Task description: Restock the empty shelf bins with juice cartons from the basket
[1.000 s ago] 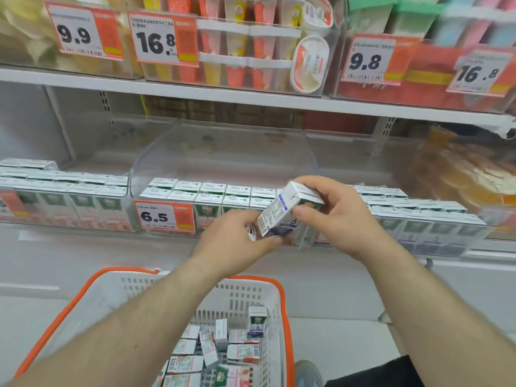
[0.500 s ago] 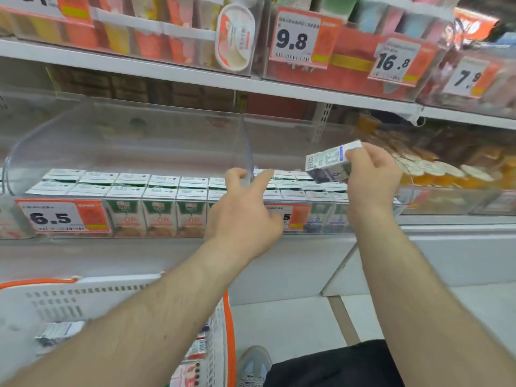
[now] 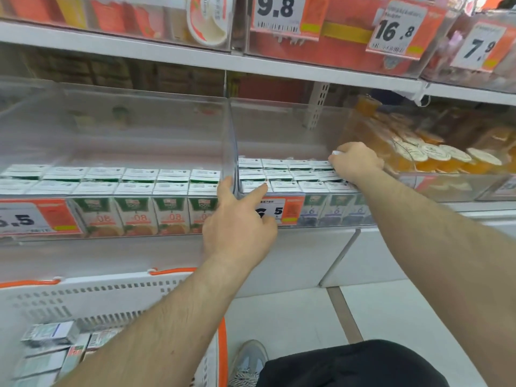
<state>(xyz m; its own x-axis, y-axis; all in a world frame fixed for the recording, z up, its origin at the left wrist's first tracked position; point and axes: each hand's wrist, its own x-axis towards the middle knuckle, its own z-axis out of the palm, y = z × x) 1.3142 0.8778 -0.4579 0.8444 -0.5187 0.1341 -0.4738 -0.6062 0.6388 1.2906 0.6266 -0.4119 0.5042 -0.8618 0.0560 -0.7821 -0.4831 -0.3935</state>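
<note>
Juice carton (image 3: 336, 153) gripped in right hand (image 3: 355, 162) at back right corner of right bin (image 3: 290, 127), left hand (image 3: 240, 223) relaxed, fingers extended at bin divider (image 3: 231, 152), basket (image 3: 111, 297) below.

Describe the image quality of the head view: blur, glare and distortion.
Head view: wide-angle bending curves the shelf edge; soft motion blur smears the carton tops and price tag; glare hazes the clear bin wall; flat lighting, no hard shadows; right hand and left hand stay fairly sharp.

White basket (image 3: 117, 289) with orange rim; green-topped cartons (image 3: 134, 213).
</note>
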